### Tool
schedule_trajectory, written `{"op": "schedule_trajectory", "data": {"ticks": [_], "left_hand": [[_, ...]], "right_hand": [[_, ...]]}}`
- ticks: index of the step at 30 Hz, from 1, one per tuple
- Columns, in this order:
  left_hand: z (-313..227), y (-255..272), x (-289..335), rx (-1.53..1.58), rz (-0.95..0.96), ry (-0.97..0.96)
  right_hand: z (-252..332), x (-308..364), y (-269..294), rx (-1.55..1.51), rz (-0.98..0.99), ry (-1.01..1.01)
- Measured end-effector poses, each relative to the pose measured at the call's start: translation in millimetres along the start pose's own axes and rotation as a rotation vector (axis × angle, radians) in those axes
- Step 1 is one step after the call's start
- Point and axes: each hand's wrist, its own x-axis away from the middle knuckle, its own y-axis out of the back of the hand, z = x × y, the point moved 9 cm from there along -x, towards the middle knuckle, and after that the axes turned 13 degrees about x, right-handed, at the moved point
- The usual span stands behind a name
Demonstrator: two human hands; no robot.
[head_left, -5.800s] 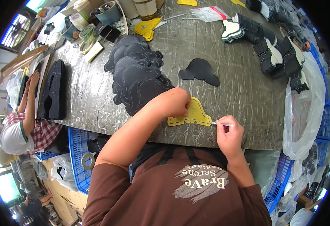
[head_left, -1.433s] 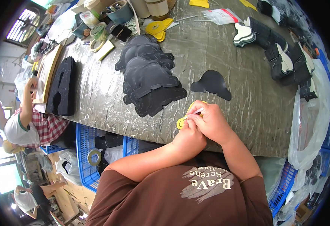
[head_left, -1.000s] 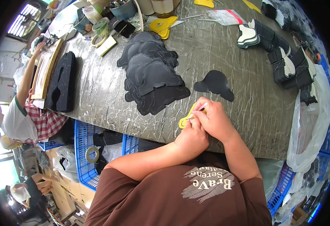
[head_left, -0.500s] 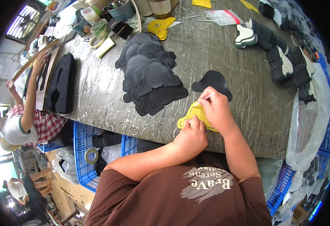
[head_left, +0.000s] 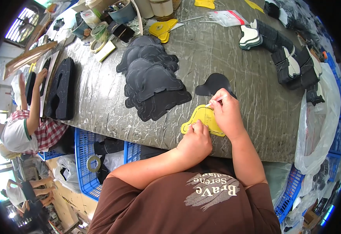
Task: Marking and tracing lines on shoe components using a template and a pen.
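Observation:
Near the table's front edge lies a flat yellow template (head_left: 202, 114) with slots cut along its edge. The fingers of my left hand (head_left: 195, 141) are bunched together and press on its near part. A slim white pen (head_left: 214, 101) is pinched in my right hand (head_left: 227, 113), its tip at the template's far edge. I cannot make out what lies under the template. Just beyond my right hand is a single black cut piece (head_left: 214, 83), partly covered by it. To the left spreads an overlapping pile of black pieces (head_left: 153, 84) with pale outlines drawn on them.
Another yellow template (head_left: 162, 29) lies behind the pile, near tubs (head_left: 124, 12) and tape rolls. Tied bundles of black and white pieces (head_left: 291, 66) sit at the right. Blue crates (head_left: 85, 156) stand below the front edge. A co-worker (head_left: 22, 124) handles black shapes at the left.
My right hand and the pen have shifted along the template's far edge, a little to the right. My left hand stays on the template. The co-worker's arms have lowered toward the black shapes.

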Motion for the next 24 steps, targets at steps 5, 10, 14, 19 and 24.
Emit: {"op": "schedule_trajectory", "data": {"ticks": [5, 10, 14, 19, 24], "left_hand": [[-0.9, -0.7, -0.1, -0.012, -0.008, -0.002], [-0.6, -2.0, -0.5, -0.016, 0.020, -0.006], [-1.3, -2.7, -0.4, -0.017, 0.020, -0.014], [-1.0, -2.5, -0.8, -0.028, 0.025, -0.011], [-1.1, -4.7, -0.8, -0.007, 0.065, -0.014]], "right_hand": [[-6.8, 4.0, 2.9, -0.004, -0.011, -0.061], [-2.5, 4.4, 2.3, -0.007, 0.010, -0.028], [-5.1, 6.3, 2.1, -0.050, -0.012, 0.000], [2.3, 4.3, 4.1, 0.017, 0.005, 0.033], [-2.4, 4.2, 3.5, 0.004, -0.001, 0.027]]}}
